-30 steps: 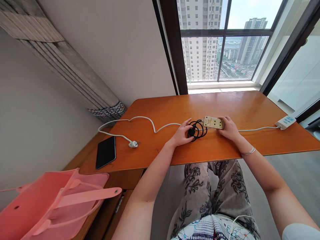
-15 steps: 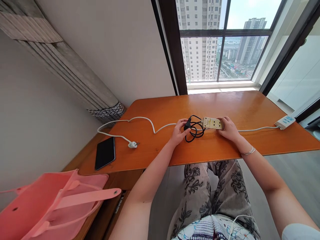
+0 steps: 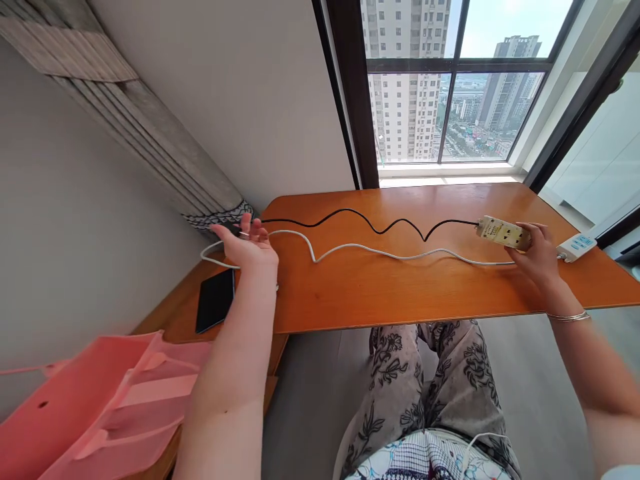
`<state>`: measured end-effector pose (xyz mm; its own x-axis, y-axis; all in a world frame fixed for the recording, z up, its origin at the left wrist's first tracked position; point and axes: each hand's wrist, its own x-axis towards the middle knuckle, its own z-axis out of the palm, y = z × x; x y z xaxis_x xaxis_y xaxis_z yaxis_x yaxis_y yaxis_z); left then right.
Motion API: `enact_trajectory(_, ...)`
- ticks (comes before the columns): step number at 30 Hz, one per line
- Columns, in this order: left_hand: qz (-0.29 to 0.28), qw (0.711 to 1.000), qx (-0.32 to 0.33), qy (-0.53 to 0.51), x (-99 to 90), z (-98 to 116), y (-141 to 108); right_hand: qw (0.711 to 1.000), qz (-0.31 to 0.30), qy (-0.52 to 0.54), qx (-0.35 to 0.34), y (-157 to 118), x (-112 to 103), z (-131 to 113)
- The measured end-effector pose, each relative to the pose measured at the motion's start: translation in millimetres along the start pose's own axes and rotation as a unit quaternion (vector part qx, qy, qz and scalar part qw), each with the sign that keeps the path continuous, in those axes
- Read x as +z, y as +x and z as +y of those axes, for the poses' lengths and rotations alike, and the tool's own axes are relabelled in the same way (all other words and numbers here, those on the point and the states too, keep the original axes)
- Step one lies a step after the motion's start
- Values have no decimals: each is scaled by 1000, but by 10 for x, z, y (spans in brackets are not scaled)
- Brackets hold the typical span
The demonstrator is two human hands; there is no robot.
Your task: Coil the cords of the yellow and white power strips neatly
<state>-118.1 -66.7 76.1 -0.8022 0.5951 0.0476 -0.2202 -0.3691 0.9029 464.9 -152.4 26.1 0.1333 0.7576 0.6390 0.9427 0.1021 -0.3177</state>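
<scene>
My right hand [image 3: 537,255] grips the right end of a cream power strip [image 3: 500,232], just above the table's right side. From the strip's left end a black cord [image 3: 350,211] runs in loose waves to my left hand [image 3: 250,248]. That hand is at the table's far left, palm turned up, with the dark plug end of the cord between thumb and fingers; the plug is mostly hidden. A white cord [image 3: 360,246] lies below the black one and leads to a white power strip [image 3: 577,246] beyond my right hand.
On the left of the wooden table [image 3: 330,300] lies a black phone [image 3: 215,300], partly behind my left forearm. A pink bag [image 3: 95,393] is at the lower left. Behind the table are a gathered curtain [image 3: 165,147] and a window [image 3: 450,113].
My hands have moved far apart, left hand to the left and right hand to the right. The bundled black cord is now stretched out between them.
</scene>
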Motion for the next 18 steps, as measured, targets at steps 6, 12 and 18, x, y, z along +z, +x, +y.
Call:
enact_trajectory(6,95,993,-27,70,-352,353,410,979,9,-183,92,-86,-510,781)
enact_trajectory(12,29,989,-130,64,-416,363,359,949,-60,-301,68,-89,-858,1263)
enact_trajectory(18,-18,974,-131,182,-449,337,350,930,-161,-309,119,-72,-1095,1648)
